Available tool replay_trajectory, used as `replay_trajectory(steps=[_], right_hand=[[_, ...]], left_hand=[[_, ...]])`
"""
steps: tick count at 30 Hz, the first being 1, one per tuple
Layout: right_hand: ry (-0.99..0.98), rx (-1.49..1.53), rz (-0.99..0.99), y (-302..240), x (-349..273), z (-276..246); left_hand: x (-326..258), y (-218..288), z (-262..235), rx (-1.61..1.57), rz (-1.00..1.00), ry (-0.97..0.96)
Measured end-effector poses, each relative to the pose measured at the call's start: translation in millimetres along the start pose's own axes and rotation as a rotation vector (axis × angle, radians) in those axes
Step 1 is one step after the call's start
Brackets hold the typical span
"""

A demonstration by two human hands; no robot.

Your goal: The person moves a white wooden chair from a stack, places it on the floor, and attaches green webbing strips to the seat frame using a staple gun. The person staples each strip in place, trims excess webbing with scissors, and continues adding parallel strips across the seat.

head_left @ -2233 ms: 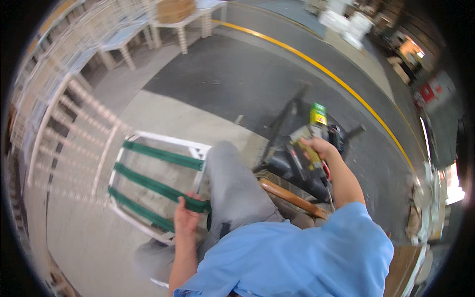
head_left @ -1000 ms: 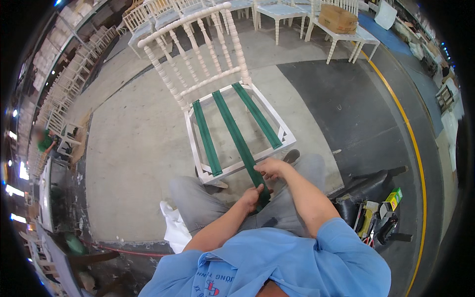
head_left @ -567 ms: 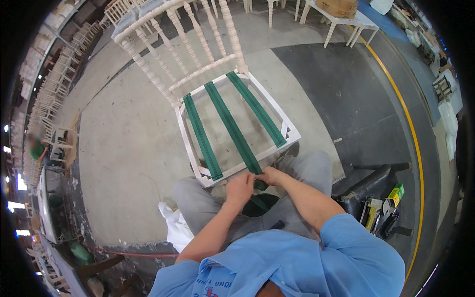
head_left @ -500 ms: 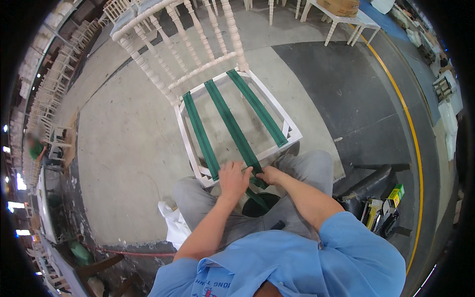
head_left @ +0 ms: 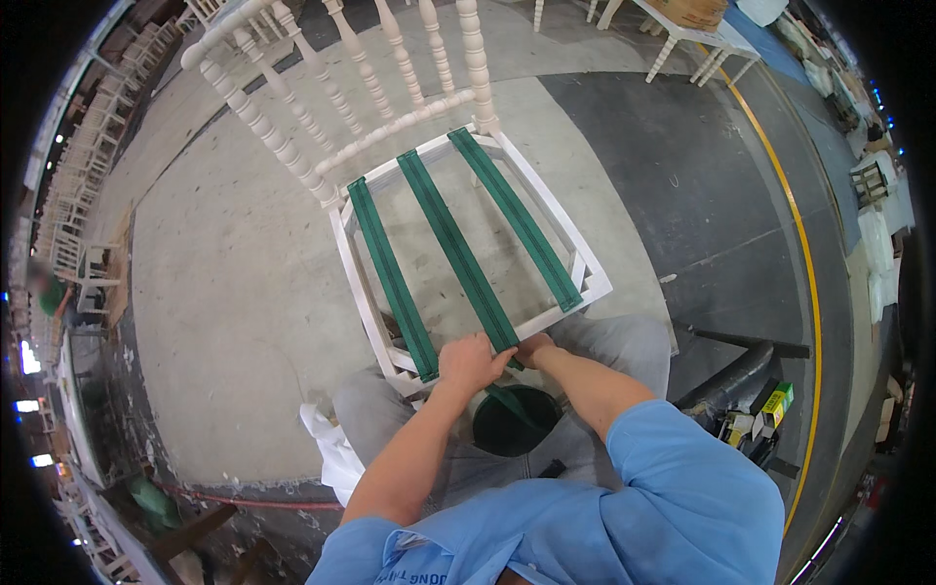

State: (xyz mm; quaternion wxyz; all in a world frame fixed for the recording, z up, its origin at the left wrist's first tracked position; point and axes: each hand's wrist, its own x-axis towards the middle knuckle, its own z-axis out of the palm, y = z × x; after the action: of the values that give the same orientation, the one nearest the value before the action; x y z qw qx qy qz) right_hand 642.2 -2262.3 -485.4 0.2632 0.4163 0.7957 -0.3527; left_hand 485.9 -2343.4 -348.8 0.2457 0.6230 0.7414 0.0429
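Observation:
A white wooden chair (head_left: pixel 546 323) with a turned-spindle back stands before me, its seat opening crossed by three green webbing straps. At the front rail my left hand (head_left: pixel 470 363) is closed on the near end of the middle green strap (head_left: pixel 453 244), thumb toward the right. My right hand (head_left: pixel 536 349) is closed at the same strap end from the other side; its fingertips are partly hidden under the rail. The left strap (head_left: pixel 390 278) and the right strap (head_left: pixel 512 216) lie across the frame. A loose green tail (head_left: pixel 509 398) hangs below my hands over a dark round piece (head_left: pixel 502 434) between my legs.
On the floor at right lie a black bag-like thing (head_left: pixel 726 375) and a yellow-green box (head_left: pixel 777 403). A white cloth or plastic (head_left: pixel 331 453) is by my left thigh. White tables (head_left: pixel 702 44) stand far right, rows of chairs (head_left: pixel 83 185) far left, near another person.
The chair appears closer and slightly shifted in view. My left hand has curled tighter round the strap end, and my right hand has moved in under the rail.

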Motion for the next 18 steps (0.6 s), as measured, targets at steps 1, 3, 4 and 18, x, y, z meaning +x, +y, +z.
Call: replay_trajectory(steps=[1,3,4,18], right_hand=[[0.009,0.001,-0.016,-0.3,2.6,3.5],[0.108,0.03,-0.083,7.2,7.1,14.9],[0.21,0.056,-0.125,20.8,8.0,23.6],[-0.289,2.364,0.429,-27.1,-43.9,6.9]], left_hand=[[-0.9,0.1,-1.3,0.006,-0.016,-0.031],[-0.1,6.0,-7.2,0.012,-0.029,-0.084],[4.0,12.9,-11.1,0.011,0.005,-0.06],[1.9,7.4,2.0,0.01,-0.01,-0.019]])
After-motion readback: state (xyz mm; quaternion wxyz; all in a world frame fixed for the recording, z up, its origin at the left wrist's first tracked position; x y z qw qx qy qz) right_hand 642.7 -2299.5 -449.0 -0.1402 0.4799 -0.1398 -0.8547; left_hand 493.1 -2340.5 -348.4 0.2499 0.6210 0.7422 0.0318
